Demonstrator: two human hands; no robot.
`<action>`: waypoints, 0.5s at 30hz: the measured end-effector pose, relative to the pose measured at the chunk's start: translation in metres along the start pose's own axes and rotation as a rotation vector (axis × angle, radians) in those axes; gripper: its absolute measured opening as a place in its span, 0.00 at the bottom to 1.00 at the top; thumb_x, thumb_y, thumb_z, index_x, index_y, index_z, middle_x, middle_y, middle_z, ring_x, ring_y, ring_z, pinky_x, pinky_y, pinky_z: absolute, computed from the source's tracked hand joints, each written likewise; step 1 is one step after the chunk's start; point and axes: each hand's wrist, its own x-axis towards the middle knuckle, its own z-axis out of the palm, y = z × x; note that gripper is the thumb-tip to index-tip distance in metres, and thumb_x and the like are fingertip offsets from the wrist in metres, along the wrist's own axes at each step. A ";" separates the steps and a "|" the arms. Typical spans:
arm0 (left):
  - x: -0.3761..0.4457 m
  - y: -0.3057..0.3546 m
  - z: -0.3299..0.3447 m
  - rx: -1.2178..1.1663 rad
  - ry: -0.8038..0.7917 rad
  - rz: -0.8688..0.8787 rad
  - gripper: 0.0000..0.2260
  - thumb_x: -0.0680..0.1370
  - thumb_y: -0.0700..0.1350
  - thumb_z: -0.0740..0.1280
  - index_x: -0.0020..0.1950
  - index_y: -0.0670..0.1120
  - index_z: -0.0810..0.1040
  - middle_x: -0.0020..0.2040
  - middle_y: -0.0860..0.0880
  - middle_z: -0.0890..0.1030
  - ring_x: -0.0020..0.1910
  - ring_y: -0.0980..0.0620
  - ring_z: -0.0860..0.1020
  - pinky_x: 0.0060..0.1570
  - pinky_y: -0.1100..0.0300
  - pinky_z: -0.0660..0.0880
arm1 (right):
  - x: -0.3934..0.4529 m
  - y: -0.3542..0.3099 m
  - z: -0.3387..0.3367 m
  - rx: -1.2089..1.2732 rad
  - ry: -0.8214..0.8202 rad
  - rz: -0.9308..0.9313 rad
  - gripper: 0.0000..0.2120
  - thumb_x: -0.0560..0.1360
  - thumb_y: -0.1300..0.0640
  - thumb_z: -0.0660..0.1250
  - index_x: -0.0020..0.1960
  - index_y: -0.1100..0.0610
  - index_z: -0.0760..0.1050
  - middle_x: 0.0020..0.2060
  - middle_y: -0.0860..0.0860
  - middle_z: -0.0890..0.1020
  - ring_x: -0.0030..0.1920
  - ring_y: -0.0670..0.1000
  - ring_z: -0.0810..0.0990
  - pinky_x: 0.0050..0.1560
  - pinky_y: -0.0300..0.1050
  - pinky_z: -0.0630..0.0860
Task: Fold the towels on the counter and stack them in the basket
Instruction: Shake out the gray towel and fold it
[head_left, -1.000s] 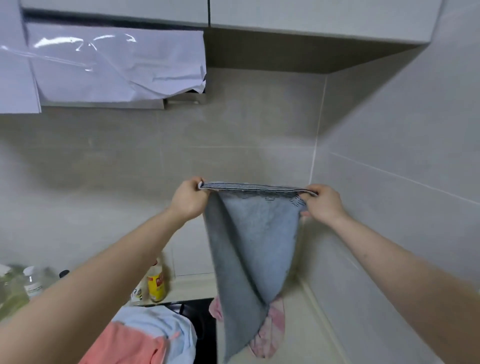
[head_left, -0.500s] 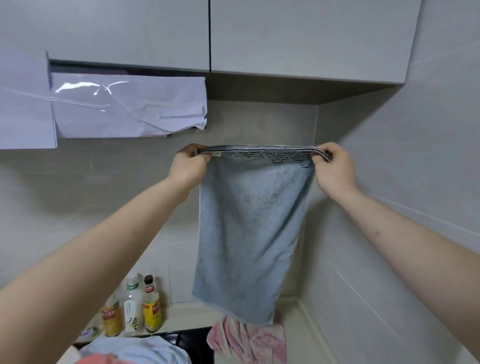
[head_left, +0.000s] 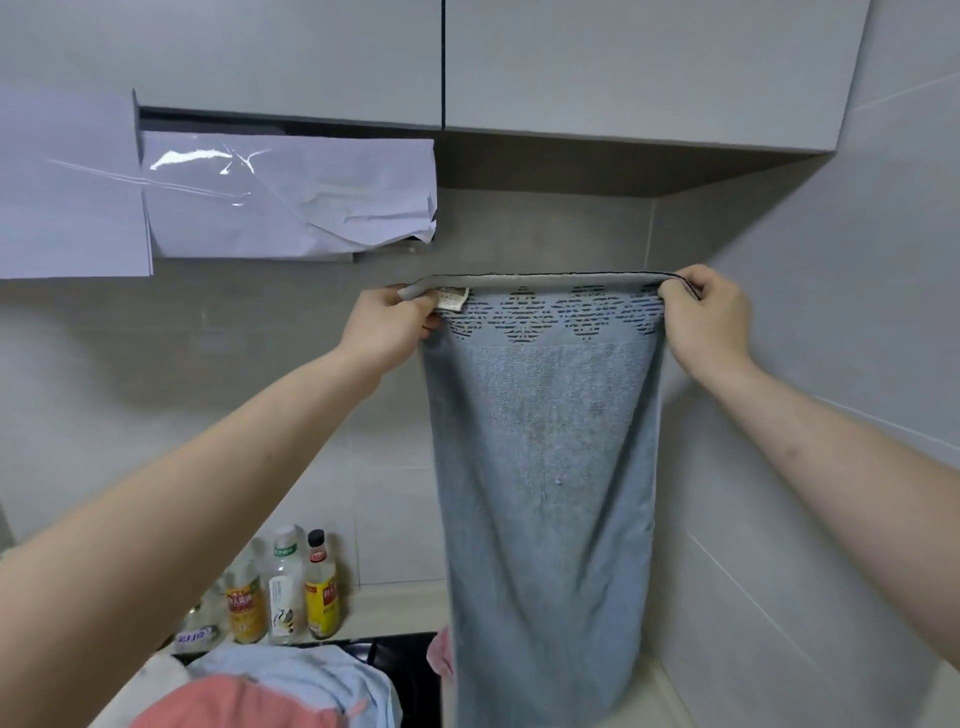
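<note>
Three bottles (head_left: 283, 590) left of the hanging grey towel (head_left: 545, 467)

A towel (head_left: 545, 493) hangs between raised hands before the corner walls; bottles (head_left: 283, 592) stand at the worktop's (head_left: 395, 605) back edge, left.

The blue towel (head_left: 545, 467), twisted into a narrow cone a second ago, now hangs flat and full-width. The left hand (head_left: 387, 325) and right hand (head_left: 709, 317) have drawn apart, pulling its top hem taut, and its patterned border and small label now show.
</note>
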 end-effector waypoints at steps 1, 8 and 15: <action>-0.001 -0.003 0.001 0.009 -0.008 -0.011 0.10 0.81 0.48 0.68 0.40 0.49 0.80 0.37 0.52 0.81 0.33 0.57 0.75 0.34 0.65 0.70 | -0.002 0.004 0.001 -0.015 -0.010 0.011 0.09 0.74 0.57 0.63 0.42 0.61 0.79 0.35 0.55 0.79 0.40 0.47 0.74 0.40 0.44 0.66; -0.013 -0.033 0.006 0.030 -0.107 -0.113 0.06 0.82 0.47 0.67 0.49 0.48 0.83 0.47 0.48 0.85 0.42 0.53 0.79 0.42 0.57 0.79 | -0.021 0.034 0.007 -0.082 -0.096 0.089 0.10 0.75 0.57 0.64 0.39 0.62 0.77 0.33 0.57 0.77 0.39 0.48 0.73 0.39 0.45 0.66; -0.007 -0.048 0.009 0.003 -0.096 -0.109 0.09 0.78 0.49 0.69 0.41 0.54 0.87 0.43 0.50 0.82 0.44 0.52 0.78 0.57 0.45 0.79 | -0.026 0.041 0.010 -0.109 -0.129 0.097 0.14 0.75 0.55 0.62 0.41 0.66 0.77 0.37 0.66 0.77 0.39 0.51 0.72 0.38 0.48 0.63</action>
